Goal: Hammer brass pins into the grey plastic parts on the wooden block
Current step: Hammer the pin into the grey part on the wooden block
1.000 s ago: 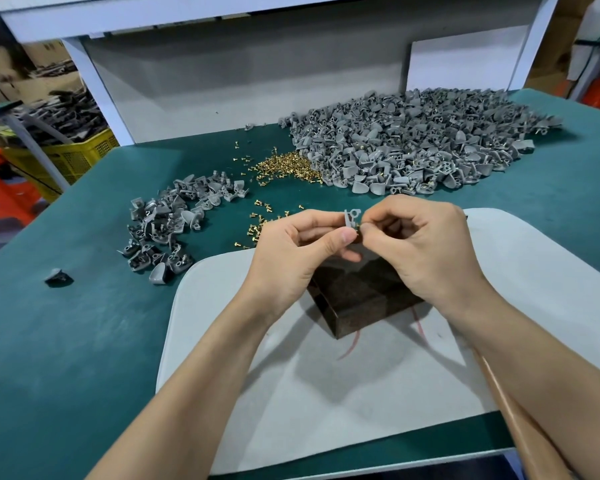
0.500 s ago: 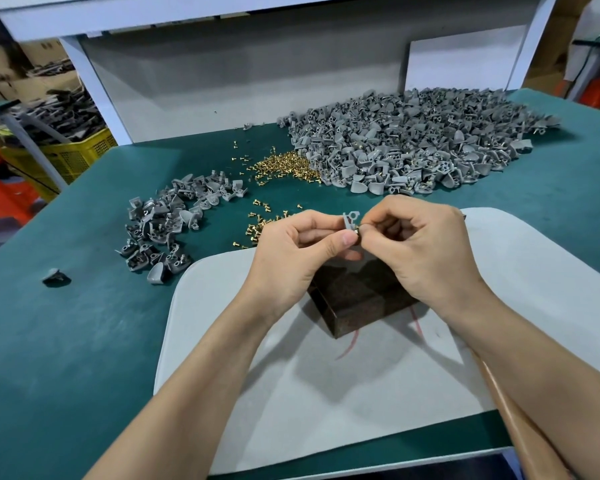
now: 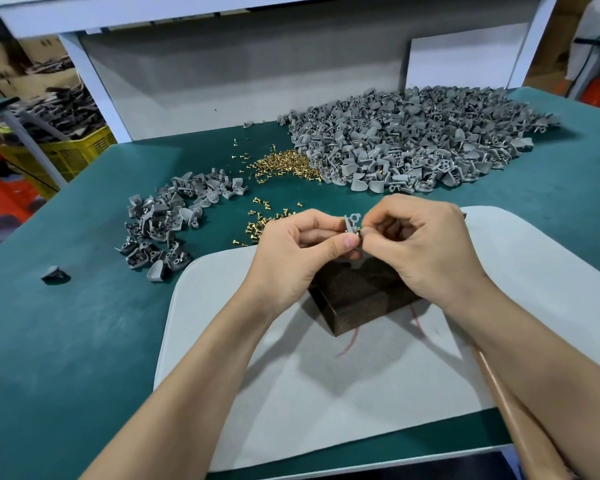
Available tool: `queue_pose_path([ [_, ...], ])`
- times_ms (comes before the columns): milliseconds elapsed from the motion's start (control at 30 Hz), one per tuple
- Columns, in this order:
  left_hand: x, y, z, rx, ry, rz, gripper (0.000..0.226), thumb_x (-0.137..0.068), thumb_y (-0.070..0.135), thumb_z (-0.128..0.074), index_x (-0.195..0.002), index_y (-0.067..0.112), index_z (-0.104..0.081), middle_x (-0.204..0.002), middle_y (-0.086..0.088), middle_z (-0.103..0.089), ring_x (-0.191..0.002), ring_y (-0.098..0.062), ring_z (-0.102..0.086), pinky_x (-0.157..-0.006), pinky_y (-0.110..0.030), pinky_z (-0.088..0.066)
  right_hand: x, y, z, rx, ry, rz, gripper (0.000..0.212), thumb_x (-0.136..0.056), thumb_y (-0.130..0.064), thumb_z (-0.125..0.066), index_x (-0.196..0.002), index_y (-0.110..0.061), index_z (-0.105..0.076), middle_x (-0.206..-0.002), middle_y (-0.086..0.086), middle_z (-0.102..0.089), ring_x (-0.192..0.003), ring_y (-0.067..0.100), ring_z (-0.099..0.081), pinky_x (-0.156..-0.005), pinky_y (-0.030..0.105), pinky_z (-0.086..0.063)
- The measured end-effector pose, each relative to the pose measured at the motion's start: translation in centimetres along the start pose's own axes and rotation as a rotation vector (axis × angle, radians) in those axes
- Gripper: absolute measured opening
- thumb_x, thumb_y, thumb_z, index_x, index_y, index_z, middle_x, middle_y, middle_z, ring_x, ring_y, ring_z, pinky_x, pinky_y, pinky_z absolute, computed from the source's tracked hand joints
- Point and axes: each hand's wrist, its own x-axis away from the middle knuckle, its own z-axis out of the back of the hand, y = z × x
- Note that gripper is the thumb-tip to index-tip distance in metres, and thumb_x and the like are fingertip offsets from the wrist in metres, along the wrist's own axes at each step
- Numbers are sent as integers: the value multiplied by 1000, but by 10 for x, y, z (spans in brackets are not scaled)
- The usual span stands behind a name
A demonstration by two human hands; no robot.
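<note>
Hands: left hand (image 3: 291, 251) and right hand (image 3: 426, 247) are meeting fingertip to fingertip above the wooden block (image 3: 357, 296), both with fingers curled.
Left hand grip: thumb and forefinger are pinching one grey plastic part (image 3: 352, 221), holding it upright with its ringed end sticking up.
Right hand grip: thumb and forefinger are pinching a brass pin (image 3: 358, 233) against the part's lower edge; the pin is showing only as a small glint.
Count, blocks: one, dark, lying on the white mat (image 3: 361, 393) just below both hands and partly hidden by them.
Count, grey parts: one held; one large heap (image 3: 413, 140) at far right; one smaller heap (image 3: 167, 223) at left; one stray part (image 3: 52, 273) lying alone further left. Pieces in the heaps are too many to count.
Count, pins: one dense pile (image 3: 288, 164) touching the large heap's left edge; one loose scatter (image 3: 260, 223) just beyond the left hand.
Surface: green table (image 3: 66, 341) is carrying the mat, which is showing red pen marks (image 3: 349, 341) beside the block.
Under right forearm: a brown wooden handle (image 3: 506, 410) is lying along the mat's right edge.
Room: white frame and grey back panel are standing behind the table; a yellow crate (image 3: 66, 154) of dark parts is sitting off to the left.
</note>
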Motion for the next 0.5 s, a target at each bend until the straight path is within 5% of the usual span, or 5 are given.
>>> queue_pose_path([
  [300, 0, -8, -1, -72, 6, -14, 12, -76, -4, -69, -82, 7, -66, -66, 1, -71, -65, -6, -67, -67, -14, -51, 0, 9, 0, -12, -65, -37, 7, -67, -18, -64, -62, -14, -64, -57, 0, -59, -56, 19, -52, -55, 33, -43],
  [500, -1, -11, 0, -118, 16, -23, 15, -73, -3, -73, -79, 10, -67, -66, 4, -71, -66, -5, -67, -70, -16, -52, -3, 14, 6, -53, -168, -78, 13, -72, -10, -70, -62, -16, -65, -60, 7, -62, -56, 12, -50, -56, 29, -42],
])
